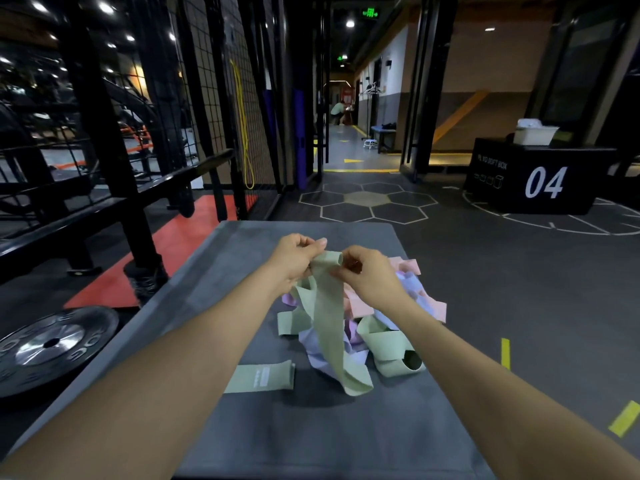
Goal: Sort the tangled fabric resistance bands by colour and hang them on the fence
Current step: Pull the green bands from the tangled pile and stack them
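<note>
While the green band is pinched at its top fold by the left hand and right hand, it should be drawn straight up, clear of the pile on the worktop. Its long axis hangs near vertical, with the free end down and toward the viewer.

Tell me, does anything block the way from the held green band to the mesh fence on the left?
Nothing visible does. Both hands pinch the green band above the pile; its lower end still hangs among the other bands. The fence stands ahead-left across open floor.
</note>
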A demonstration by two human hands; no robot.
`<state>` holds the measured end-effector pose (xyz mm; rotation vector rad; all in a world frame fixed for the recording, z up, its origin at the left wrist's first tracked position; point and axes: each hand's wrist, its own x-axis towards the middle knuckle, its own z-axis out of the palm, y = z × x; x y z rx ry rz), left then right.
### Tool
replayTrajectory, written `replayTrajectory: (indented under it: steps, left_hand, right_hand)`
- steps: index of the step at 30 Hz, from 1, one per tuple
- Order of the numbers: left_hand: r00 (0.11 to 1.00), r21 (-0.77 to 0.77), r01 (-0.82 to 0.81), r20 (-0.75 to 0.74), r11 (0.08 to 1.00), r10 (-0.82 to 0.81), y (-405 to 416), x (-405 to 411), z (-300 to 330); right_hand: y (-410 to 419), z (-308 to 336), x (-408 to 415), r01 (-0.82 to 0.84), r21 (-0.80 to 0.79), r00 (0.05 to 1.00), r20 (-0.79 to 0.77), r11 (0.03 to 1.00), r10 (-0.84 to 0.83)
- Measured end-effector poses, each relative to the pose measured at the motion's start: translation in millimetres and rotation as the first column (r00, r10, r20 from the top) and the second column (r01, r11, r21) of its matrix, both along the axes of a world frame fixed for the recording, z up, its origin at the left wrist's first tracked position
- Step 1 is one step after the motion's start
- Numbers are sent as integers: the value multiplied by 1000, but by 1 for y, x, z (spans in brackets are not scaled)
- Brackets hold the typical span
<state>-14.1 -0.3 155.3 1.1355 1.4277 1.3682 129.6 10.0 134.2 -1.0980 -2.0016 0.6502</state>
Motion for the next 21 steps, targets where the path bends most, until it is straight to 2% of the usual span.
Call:
replayTrajectory:
  steps: [1, 4, 5, 6, 7, 9, 11, 15, 17, 18, 20, 21]
  left_hand:
    - [999, -19, -9, -51, 1000, 8, 0, -3, -1]
    - [938, -110, -89, -343, 990, 46, -4, -14, -5]
    - [920, -137, -132, -385, 982, 70, -7, -16, -5]
    - [926, -168, -161, -367, 973, 90, -10, -19, -5]
    - [955, -223, -164, -282, 961, 97, -13, -21, -5]
    - [997, -379, -74, -37, 923, 65, -22, -25, -2]
    - [994, -478, 33, 103, 878, 19, -26, -29, -4]
    - [986, -466, 43, 164, 884, 39, -28, -36, -14]
    - [998, -433, 13, 58, 901, 14, -31, -44, -19]
    - [997, -422, -3, -69, 907, -29, -33, -51, -22]
    - [940, -417, 22, -302, 909, -161, -38, -61, -26]
    - [907, -420, 52, -360, 906, -219, -40, -65, -27]
  right_hand:
    - [2, -1, -4, 29, 25, 1000, 5, 999, -29]
    - [6, -6, -12, 63, 64, 998, 18, 996, -64]
    - [6, -7, -14, 77, 73, 997, 16, 994, -78]
    - [7, -9, -16, 96, 80, 995, 15, 992, -97]
    - [8, -10, -18, 117, 93, 993, 17, 989, -119]
    - [7, -12, -23, 137, 123, 989, 42, 983, -143]
    - [4, -13, -31, 103, 155, 990, 82, 983, -117]
    - [-7, -16, -39, -70, 118, 981, 188, 990, 47]
    - [-10, -18, -36, -168, 32, 953, 259, 985, 155]
    - [-10, -21, -36, -175, -6, 946, 274, 985, 170]
    - [-5, -27, -39, -125, -58, 967, 218, 990, 134]
    - [-3, -31, -42, -96, -73, 978, 179, 993, 108]
